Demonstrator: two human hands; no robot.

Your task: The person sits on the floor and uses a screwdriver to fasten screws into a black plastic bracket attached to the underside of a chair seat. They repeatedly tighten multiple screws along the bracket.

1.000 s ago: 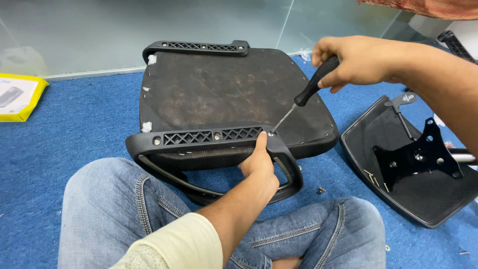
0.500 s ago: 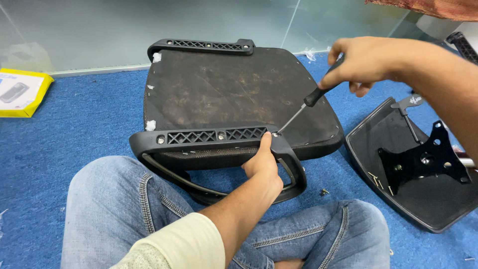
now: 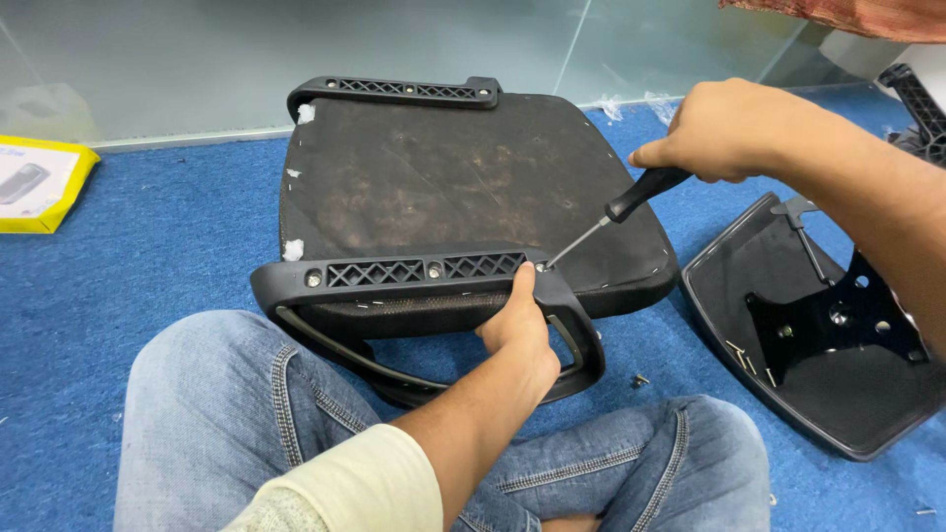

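An upturned chair seat lies on the blue carpet in front of my crossed legs, its dark underside facing up. A black armrest runs along its near edge, a second armrest along the far edge. My left hand grips the near armrest by its right end, thumb up against it. My right hand holds a black-handled screwdriver, whose tip rests on a screw at the right end of the near armrest.
A black plastic shell with a metal bracket lies at the right, with several loose screws in it. One loose screw lies on the carpet by my knee. A yellow box sits at the far left. A glass wall stands behind.
My right hand has shifted a little with the screwdriver, its tip staying at the armrest's right end. My left hand keeps its grip on the armrest.
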